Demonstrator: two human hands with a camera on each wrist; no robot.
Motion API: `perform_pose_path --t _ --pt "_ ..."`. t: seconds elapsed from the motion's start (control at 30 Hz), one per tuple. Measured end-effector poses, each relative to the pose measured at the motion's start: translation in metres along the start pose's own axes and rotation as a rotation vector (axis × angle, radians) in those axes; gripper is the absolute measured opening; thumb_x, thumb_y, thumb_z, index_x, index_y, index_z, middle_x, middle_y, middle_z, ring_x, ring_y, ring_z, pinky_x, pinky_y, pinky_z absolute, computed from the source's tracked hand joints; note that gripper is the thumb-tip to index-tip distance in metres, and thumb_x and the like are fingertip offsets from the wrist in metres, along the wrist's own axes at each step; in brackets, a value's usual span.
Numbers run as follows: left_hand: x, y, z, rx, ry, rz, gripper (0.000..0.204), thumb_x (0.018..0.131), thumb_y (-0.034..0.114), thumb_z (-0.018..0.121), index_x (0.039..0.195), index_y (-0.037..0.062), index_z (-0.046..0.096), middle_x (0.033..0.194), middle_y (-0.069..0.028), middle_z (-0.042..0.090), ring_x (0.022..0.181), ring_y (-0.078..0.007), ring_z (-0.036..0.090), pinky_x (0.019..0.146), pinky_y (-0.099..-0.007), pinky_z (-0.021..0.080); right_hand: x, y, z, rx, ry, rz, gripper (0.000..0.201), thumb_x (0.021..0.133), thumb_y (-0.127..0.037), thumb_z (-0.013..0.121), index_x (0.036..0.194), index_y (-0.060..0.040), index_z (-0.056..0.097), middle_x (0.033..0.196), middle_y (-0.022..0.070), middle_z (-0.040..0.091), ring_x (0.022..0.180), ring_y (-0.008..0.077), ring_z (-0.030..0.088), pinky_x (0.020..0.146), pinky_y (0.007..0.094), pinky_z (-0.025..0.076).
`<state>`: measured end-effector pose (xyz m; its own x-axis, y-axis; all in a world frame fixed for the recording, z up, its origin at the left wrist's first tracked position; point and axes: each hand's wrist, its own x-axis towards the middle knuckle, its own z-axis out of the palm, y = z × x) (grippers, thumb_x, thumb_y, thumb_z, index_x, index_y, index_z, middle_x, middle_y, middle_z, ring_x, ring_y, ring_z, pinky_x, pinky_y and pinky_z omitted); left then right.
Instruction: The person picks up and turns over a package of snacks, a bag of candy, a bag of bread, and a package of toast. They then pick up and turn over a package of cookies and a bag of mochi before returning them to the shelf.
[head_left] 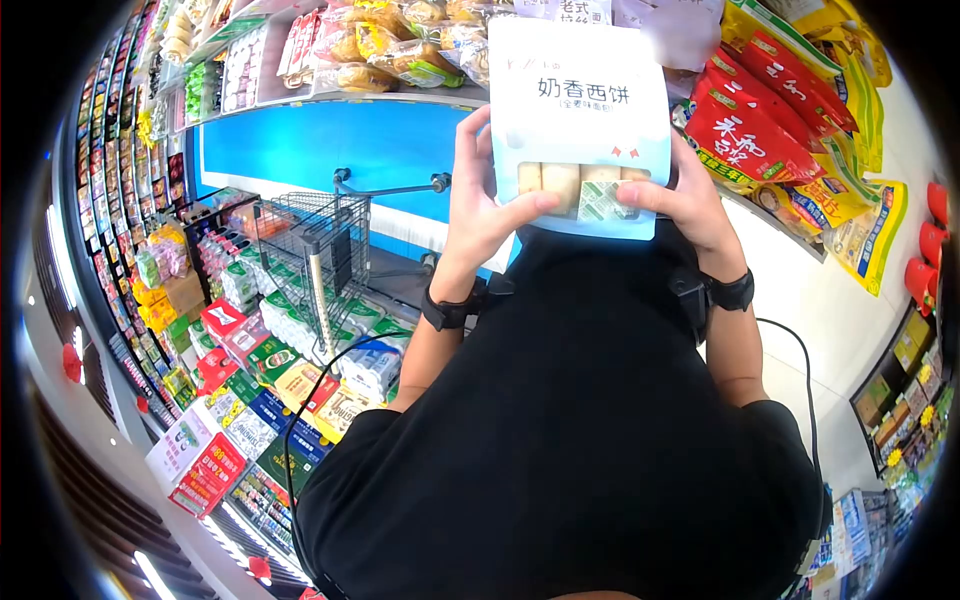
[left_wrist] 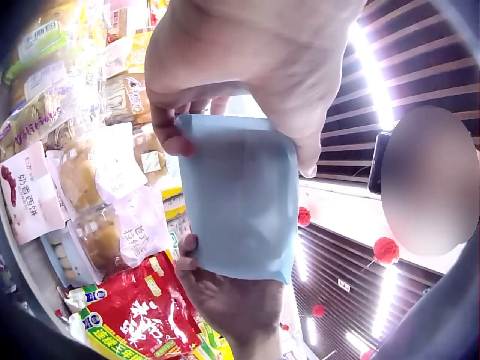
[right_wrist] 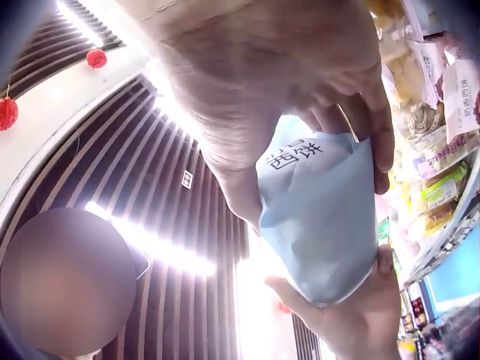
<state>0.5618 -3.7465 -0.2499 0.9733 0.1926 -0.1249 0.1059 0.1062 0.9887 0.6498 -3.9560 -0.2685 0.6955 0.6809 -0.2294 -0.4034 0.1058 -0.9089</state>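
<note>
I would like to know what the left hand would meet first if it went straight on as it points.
Past the white-and-blue bag it holds, the left hand would probably meet the packaged bread displayed ahead, though depth is unclear in the head view.

The head view looks down from above, while both nearer wrist views face upward, sharing pouch (left_wrist: 238, 199) and ceiling (left_wrist: 427, 71)

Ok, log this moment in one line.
held: white-and-blue rectangular windowed food bag | left hand: grips left side | right hand: grips right side | nearby: glossy red packets
</note>
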Motion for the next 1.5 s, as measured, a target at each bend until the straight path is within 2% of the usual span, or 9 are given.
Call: perform_pose_path --t 0.37,0.53,0.7,0.9,0.97,1.03,1.17,1.27,1.5 --pt "-0.003 0.011 -0.001 0.063 0.078 0.222 0.079 0.068 0.017 0.081 0.130 0.0032 0.035 0.116 -0.0105 0.050 0.106 -0.0211 0.049 0.095 -0.0341 0.037 -0.003 0.007 0.006 0.042 0.064 -0.063 0.081 0.074 -0.025 0.081 0.136 0.0023 0.037 0.123 0.0173 0.056 0.115 0.0237 0.054 0.100 0.0346 0.040" --pt "-0.004 0.005 -0.015 0.661 0.377 0.585 0.079 0.058 0.019 0.088 0.121 0.0041 0.043 0.108 -0.0114 0.050 0.098 -0.0246 0.050 0.085 -0.0338 0.041 0.009 0.020 0.013 -0.032 0.102 -0.088 0.085 0.078 -0.029 0.078 0.142 -0.0040 0.027 0.134 0.0219 0.048 0.122 0.0301 0.049 0.101 0.0393 0.041" --pt "-0.002 0.016 0.007 0.903 0.280 0.707 0.072 0.054 0.021 0.089 0.114 0.0043 0.052 0.107 -0.0144 0.054 0.099 -0.0311 0.051 0.085 -0.0408 0.044 0.016 0.020 0.039 0.085 -0.020 -0.109 0.105 0.072 -0.033 0.082 0.147 -0.0082 0.013 0.141 0.0221 0.036 0.129 0.0319 0.040 0.102 0.0444 0.039" --pt "-0.004 0.024 0.001 0.794 0.080 0.672 0.084 0.056 0.024 0.089 0.125 0.0040 0.046 0.119 -0.0158 0.053 0.103 -0.0294 0.051 0.088 -0.0404 0.044 0.019 0.025 0.031 0.163 -0.045 -0.024 0.095 0.077 -0.027 0.076 0.146 -0.0060 0.015 0.136 0.0170 0.040 0.125 0.0258 0.043 0.103 0.0401 0.036" --pt "-0.006 0.028 -0.016 0.455 -0.150 0.468 0.089 0.056 0.023 0.090 0.129 0.0032 0.043 0.127 -0.0163 0.051 0.105 -0.0232 0.051 0.088 -0.0371 0.044 0.017 0.026 0.025 0.159 -0.018 -0.031 0.092 0.076 -0.029 0.073 0.145 -0.0041 0.019 0.134 0.0162 0.043 0.122 0.0243 0.045 0.103 0.0373 0.035" --pt "0.001 0.028 -0.024 0.475 -0.166 0.471 0.076 0.069 0.022 0.083 0.130 0.0020 0.042 0.126 -0.0142 0.053 0.105 -0.0189 0.052 0.090 -0.0331 0.043 0.014 0.025 0.019 0.135 -0.041 -0.016 0.092 0.073 -0.031 0.074 0.144 -0.0025 0.022 0.129 0.0156 0.048 0.121 0.0242 0.046 0.103 0.0369 0.036" --pt "0.006 0.011 -0.024 0.243 0.079 0.127 0.045 0.094 0.022 0.054 0.132 -0.0002 0.043 0.116 -0.0089 0.058 0.107 -0.0170 0.053 0.094 -0.0302 0.041 0.001 0.030 0.009 0.373 -0.197 0.007 0.082 0.073 -0.029 0.071 0.138 0.0044 0.034 0.127 0.0170 0.054 0.117 0.0242 0.052 0.101 0.0358 0.039" --pt "0.000 0.003 -0.037 -0.162 -0.253 -0.293 0.048 0.090 0.017 0.061 0.131 -0.0021 0.044 0.120 -0.0097 0.058 0.110 -0.0158 0.053 0.094 -0.0296 0.042 -0.004 0.040 -0.002 0.413 -0.238 0.039 0.080 0.073 -0.028 0.070 0.137 0.0060 0.036 0.127 0.0176 0.054 0.115 0.0242 0.054 0.100 0.0362 0.041" --pt "-0.006 0.021 -0.004 -0.083 0.078 -0.057 0.055 0.082 0.008 0.072 0.128 -0.0014 0.042 0.112 -0.0107 0.061 0.101 -0.0144 0.059 0.089 -0.0294 0.047 -0.004 0.024 0.003 0.281 -0.056 0.081 0.074 0.091 -0.036 0.058 0.145 0.0015 0.025 0.130 0.0113 0.052 0.116 0.0185 0.053 0.095 0.0320 0.042"
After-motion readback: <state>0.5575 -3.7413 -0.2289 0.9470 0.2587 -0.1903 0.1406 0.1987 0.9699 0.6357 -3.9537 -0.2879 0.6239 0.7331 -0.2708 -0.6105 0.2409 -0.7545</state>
